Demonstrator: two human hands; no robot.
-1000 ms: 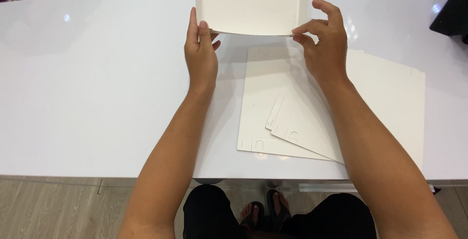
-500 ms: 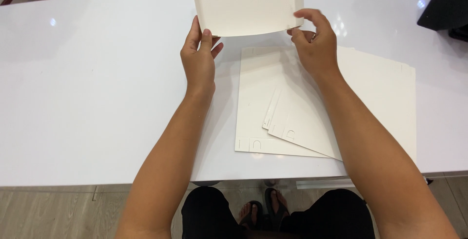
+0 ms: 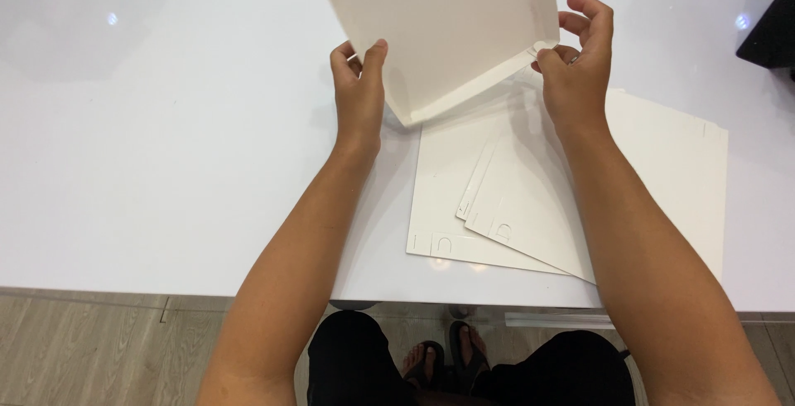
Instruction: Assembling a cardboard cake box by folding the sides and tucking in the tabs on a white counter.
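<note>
— What have you got hold of?

— A white cardboard box piece (image 3: 451, 29), half folded, lifted off the white table (image 3: 166, 124) and tilted so one corner hangs lowest. My left hand (image 3: 358, 91) is closed on its left edge, thumb on the near face and fingers curled behind. My right hand (image 3: 575, 66) pinches the right corner flap between thumb and forefinger — the other fingers are loosely curled and lifted clear of the card.

— Anything inside it?

— I see only its pale inner face and a narrow folded rim along the lower edge; the top runs out of view, so I cannot tell how it ends.

— And where is it relative to the table?

— Above the far middle of the table, directly over the far end of the stack of flat white cardboard sheets (image 3: 497, 207). Those sheets lie on the table under my right forearm, fanned slightly, their near corners close to the table's near edge, with small cut tabs showing there.

— Anything else on the table?

— A dark object (image 3: 774, 33) at its far right edge, well apart from the box piece.
</note>
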